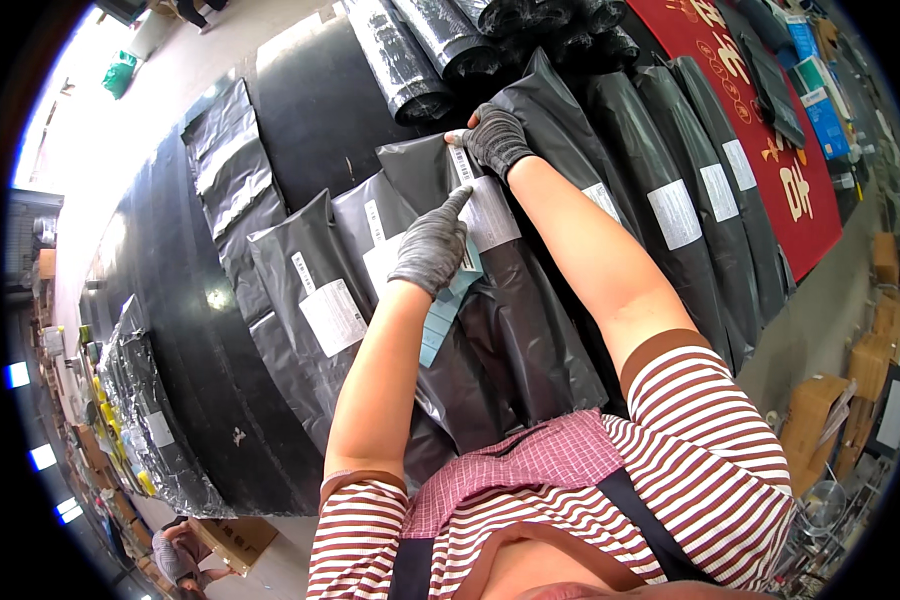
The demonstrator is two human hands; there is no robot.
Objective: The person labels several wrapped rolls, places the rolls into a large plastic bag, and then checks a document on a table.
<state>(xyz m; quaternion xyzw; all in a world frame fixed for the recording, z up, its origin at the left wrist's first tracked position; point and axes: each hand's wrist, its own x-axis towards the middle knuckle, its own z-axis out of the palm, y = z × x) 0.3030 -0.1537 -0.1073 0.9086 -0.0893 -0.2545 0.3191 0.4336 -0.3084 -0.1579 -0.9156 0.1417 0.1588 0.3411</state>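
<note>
My left hand [432, 245], in a grey glove, lies over a black plastic bag [530, 330]. Its index finger points along a white label [490, 215] on that bag, the other fingers curled. From under this hand hangs a light blue label sheet [438, 328], partly hidden by the palm. My right hand [497, 138], also gloved with bare fingertips showing, grips the bag's top edge, beside a narrow barcode sticker [459, 163]. To the left lie more black bags, one with a white label [333, 317] and a barcode sticker [303, 272].
Several labelled black bags [676, 215] lie in a row to the right, near a red cloth [805, 205]. Black plastic rolls [400, 60] sit at the back. A wrapped bundle [155, 420] rests at the left edge of the black table [315, 120]. Another person [180, 555] bends by a carton [235, 540].
</note>
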